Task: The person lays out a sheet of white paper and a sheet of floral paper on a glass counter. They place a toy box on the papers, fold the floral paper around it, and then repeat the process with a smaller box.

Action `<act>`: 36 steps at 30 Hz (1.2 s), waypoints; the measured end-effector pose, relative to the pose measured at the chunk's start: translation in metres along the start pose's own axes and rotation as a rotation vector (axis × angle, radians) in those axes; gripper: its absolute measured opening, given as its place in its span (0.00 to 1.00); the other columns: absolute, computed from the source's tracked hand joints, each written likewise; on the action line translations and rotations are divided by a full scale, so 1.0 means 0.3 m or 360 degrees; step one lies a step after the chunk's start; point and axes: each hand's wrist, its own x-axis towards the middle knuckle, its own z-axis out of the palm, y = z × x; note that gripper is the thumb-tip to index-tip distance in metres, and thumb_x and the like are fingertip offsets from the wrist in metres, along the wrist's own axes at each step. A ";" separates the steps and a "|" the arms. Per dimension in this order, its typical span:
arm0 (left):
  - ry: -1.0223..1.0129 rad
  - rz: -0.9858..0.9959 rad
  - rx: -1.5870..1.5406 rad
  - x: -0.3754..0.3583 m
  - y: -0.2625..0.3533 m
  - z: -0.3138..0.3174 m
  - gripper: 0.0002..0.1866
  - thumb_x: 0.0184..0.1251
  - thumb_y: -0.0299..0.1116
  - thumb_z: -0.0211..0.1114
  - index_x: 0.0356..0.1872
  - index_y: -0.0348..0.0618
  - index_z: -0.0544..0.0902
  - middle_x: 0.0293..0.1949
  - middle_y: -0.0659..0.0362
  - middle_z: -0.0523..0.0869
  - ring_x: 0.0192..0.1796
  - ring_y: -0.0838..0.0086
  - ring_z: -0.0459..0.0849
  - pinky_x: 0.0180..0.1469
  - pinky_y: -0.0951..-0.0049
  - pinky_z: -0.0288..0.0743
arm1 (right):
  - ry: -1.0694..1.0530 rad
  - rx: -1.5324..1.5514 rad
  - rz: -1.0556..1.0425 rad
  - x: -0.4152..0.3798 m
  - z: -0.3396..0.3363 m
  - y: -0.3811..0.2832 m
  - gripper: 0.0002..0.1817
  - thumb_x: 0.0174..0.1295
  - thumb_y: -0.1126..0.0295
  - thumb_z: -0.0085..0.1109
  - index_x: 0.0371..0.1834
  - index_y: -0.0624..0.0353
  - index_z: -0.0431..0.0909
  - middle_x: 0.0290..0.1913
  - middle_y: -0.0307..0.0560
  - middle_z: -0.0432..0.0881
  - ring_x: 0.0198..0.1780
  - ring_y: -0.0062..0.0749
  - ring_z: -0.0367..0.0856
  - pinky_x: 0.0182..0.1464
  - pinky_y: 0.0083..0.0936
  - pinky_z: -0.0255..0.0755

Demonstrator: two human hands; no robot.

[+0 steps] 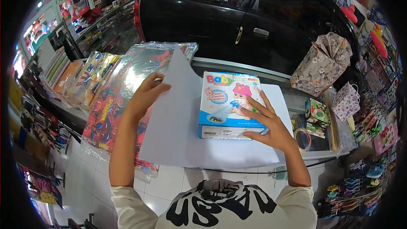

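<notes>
A toy box with "Baby" printed on it, white and blue with a pink-hatted figure, lies face up on a large sheet of white paper. The paper's left part is raised, its tip standing up beyond the box. My left hand is closed at that raised left edge, with the paper between its bent fingers. Across the box's right side rests my right hand, fingers spread over the top and thumb by the near side. Part of the printed figure is covered by these fingers.
Plastic-wrapped Spider-Man sheets lie at left on the glass counter. To the right are a roll of tape, a small green box and a floral-wrapped package. A black car stands directly beyond the counter.
</notes>
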 end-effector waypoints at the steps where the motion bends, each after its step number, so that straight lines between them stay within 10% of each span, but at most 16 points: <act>1: 0.0014 0.0067 0.0046 -0.002 0.041 0.048 0.17 0.60 0.29 0.61 0.50 0.39 0.72 0.34 0.58 0.82 0.35 0.80 0.80 0.40 0.80 0.71 | 0.0004 0.0026 0.0015 0.001 -0.001 -0.006 0.34 0.45 0.64 0.73 0.60 0.41 0.75 0.71 0.44 0.62 0.76 0.53 0.39 0.68 0.49 0.55; 10: -0.0417 0.0365 0.0821 0.090 0.141 0.348 0.22 0.61 0.28 0.57 0.56 0.36 0.66 0.20 0.65 0.74 0.27 0.81 0.73 0.31 0.76 0.65 | 0.0002 -0.0024 0.0026 -0.002 -0.002 -0.021 0.32 0.46 0.64 0.72 0.60 0.42 0.75 0.71 0.44 0.62 0.76 0.54 0.39 0.68 0.49 0.55; 18: -0.0220 0.0375 -0.0410 0.004 0.033 0.224 0.21 0.68 0.36 0.50 0.60 0.39 0.67 0.45 0.56 0.79 0.50 0.73 0.77 0.62 0.71 0.64 | 0.0021 0.0010 0.0005 -0.014 0.008 0.008 0.32 0.49 0.60 0.71 0.61 0.41 0.74 0.71 0.43 0.61 0.76 0.54 0.39 0.67 0.51 0.59; 22: -0.0136 0.0857 -0.0235 -0.077 -0.082 0.250 0.22 0.74 0.37 0.45 0.65 0.40 0.62 0.67 0.53 0.62 0.65 0.68 0.67 0.68 0.71 0.57 | 0.0095 -0.0059 -0.0045 -0.004 -0.007 -0.008 0.28 0.49 0.57 0.70 0.56 0.44 0.76 0.69 0.45 0.64 0.75 0.54 0.43 0.68 0.51 0.55; 27: -0.0352 0.0500 -0.1063 -0.188 -0.030 0.299 0.28 0.73 0.46 0.45 0.69 0.42 0.57 0.69 0.55 0.59 0.69 0.69 0.61 0.70 0.70 0.52 | 0.0222 -0.0167 -0.0426 0.081 -0.077 -0.046 0.08 0.60 0.67 0.60 0.40 0.54 0.77 0.55 0.46 0.76 0.62 0.44 0.70 0.68 0.49 0.54; 36: -0.0354 0.0377 -0.1045 -0.244 0.036 0.343 0.41 0.68 0.62 0.37 0.73 0.43 0.49 0.73 0.56 0.53 0.73 0.66 0.53 0.72 0.67 0.47 | -0.0021 0.0014 -0.0800 0.373 0.000 -0.091 0.25 0.55 0.66 0.65 0.57 0.46 0.70 0.64 0.45 0.68 0.69 0.45 0.60 0.68 0.47 0.55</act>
